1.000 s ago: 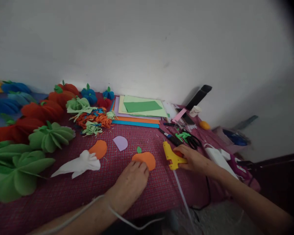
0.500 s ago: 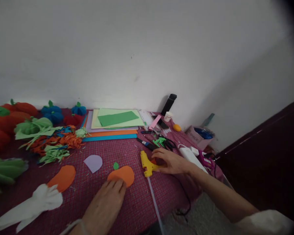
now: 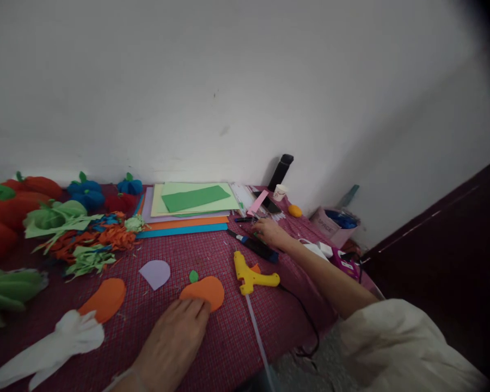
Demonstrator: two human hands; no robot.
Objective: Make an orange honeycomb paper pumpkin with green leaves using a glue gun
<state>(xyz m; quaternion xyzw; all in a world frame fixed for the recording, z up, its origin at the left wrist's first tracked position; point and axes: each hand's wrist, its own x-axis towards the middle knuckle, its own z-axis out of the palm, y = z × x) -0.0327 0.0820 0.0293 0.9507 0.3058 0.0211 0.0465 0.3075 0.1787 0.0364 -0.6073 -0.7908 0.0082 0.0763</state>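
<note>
My left hand [image 3: 175,337] lies flat with its fingertips over the lower left edge of an orange pumpkin-shaped cutout [image 3: 210,291]. Just above that cutout is a small green leaf piece [image 3: 193,276]. Farther back on the table, my right hand [image 3: 271,233] bends its fingers down over the small green pieces [image 3: 256,233]; its fingertips are partly hidden, and I cannot make out what is in them. Between me and that hand lies a yellow glue gun [image 3: 249,274] with a long glue stick in its rear. A blue-black cutter knife [image 3: 255,247] is beside the right wrist.
A lilac cutout [image 3: 155,273], another orange cutout [image 3: 106,299] and a white glove [image 3: 69,337] lie to the left. Behind are coloured sheets [image 3: 196,198], scraps [image 3: 102,237] and paper-like pumpkins [image 3: 85,190]. A paper cup [image 3: 280,191] and a black bottle [image 3: 280,172] stand at the back right.
My right hand has left the glue gun's handle and moved back, over the green pieces. The glue gun stays in place. My left hand remains on the orange cutout.
</note>
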